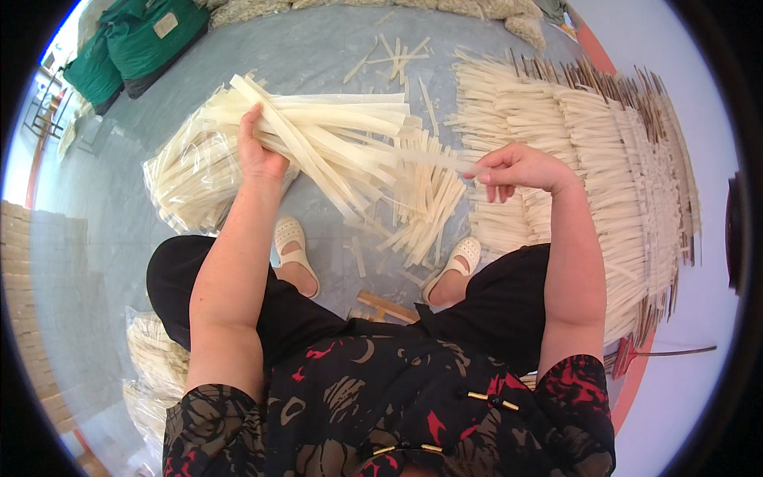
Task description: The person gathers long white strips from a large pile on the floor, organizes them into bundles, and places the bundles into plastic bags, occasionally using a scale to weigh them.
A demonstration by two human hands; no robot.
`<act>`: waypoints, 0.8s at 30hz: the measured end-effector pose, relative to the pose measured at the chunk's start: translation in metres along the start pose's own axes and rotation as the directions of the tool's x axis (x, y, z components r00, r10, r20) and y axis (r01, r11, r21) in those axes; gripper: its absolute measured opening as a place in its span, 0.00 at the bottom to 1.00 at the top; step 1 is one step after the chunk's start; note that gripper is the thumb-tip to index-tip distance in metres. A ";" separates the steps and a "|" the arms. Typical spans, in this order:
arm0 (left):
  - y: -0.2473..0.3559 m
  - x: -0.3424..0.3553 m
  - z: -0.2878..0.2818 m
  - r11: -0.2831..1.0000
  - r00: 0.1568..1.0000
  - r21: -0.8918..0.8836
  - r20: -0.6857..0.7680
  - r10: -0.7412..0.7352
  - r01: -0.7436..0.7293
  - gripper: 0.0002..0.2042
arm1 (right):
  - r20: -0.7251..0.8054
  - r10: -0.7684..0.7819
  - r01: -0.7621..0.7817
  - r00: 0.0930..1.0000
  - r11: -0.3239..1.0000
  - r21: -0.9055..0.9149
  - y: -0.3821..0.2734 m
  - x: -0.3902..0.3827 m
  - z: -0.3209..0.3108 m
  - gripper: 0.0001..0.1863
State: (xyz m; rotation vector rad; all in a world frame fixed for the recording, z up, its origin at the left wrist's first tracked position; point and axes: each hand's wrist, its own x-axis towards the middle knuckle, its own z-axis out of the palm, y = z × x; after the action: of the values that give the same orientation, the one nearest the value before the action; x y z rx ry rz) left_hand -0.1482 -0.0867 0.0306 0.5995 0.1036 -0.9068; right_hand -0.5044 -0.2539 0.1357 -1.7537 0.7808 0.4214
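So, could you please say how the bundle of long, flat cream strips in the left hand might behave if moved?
The bundle would probably fan apart, since its free ends splay beyond the left hand. Its thin strips suggest it may be light and somewhat bendy.

No lettering or number can be read anywhere in the view. A small pale, roughly rectangular label (165, 25) is borne on the upper part of the larger green bag (143, 54) at the upper left, set at a tilt, but whatever may be marked on it is shown too small to be made out
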 end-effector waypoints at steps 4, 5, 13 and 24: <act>-0.015 -0.006 0.000 0.999 1.000 0.052 -0.013 -0.016 0.017 0.24 | -0.018 -0.072 0.071 0.997 0.997 -0.017 0.003 0.024 0.027 0.19; -0.015 -0.006 -0.002 0.998 1.000 0.055 -0.014 -0.007 0.008 0.24 | -0.010 -0.081 0.081 0.997 0.997 -0.014 0.000 0.037 0.038 0.19; 0.005 0.009 -0.006 0.998 0.998 0.012 -0.041 0.056 -0.056 0.25 | -0.109 -0.045 0.046 0.993 0.999 0.002 0.003 0.032 0.021 0.14; 0.026 0.013 -0.016 0.985 0.985 -0.004 -0.028 0.173 -0.173 0.24 | -0.392 -0.024 0.088 0.920 0.986 0.145 0.050 -0.030 -0.039 0.11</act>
State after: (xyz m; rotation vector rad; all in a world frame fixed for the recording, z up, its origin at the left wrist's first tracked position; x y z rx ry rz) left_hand -0.1176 -0.0756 0.0247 0.6050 0.0777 -0.7296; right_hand -0.5646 -0.2903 0.1317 -1.7234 1.0122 -0.0370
